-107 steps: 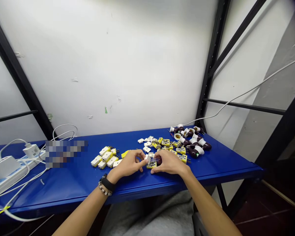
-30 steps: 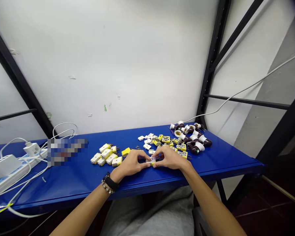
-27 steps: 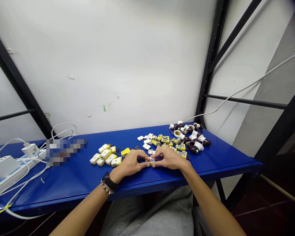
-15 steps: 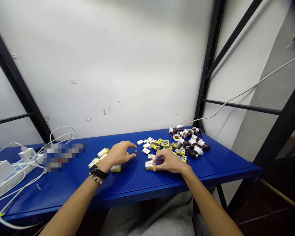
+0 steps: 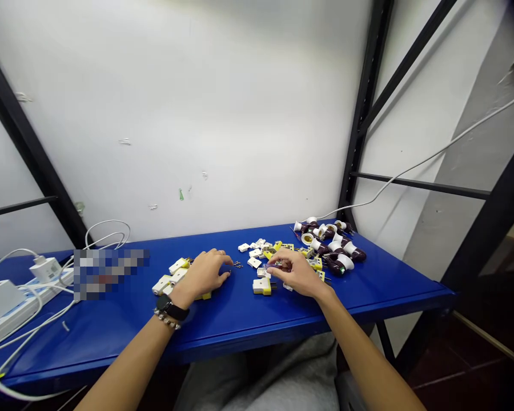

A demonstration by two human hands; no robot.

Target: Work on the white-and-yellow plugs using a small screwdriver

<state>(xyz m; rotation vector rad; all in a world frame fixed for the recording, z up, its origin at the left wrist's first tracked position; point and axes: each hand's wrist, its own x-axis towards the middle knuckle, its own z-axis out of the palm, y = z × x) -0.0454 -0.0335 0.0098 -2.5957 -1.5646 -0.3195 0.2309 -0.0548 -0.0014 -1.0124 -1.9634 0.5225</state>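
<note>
My left hand rests low over the table beside a small pile of screws. Its thumb and fingertips draw together at the pile's edge, and whatever is between them is too small to make out. My right hand is closed on a screwdriver with a clear purple handle. In front of it lies a white and yellow plug, prongs pointing right, apart from the fingers. White plug covers lie behind it. More white and yellow plugs sit around my left hand, partly hidden.
Opened yellow plug halves crowd the area behind my right hand. Several dark red lamp holders with white rims are heaped at the back right. A white power strip with cables occupies the left of the blue table. Black rack posts frame it.
My right hand has lifted off the white and yellow plug with the screwdriver, leaving the plug on the table. My left hand's fingers have closed in beside the screws.
</note>
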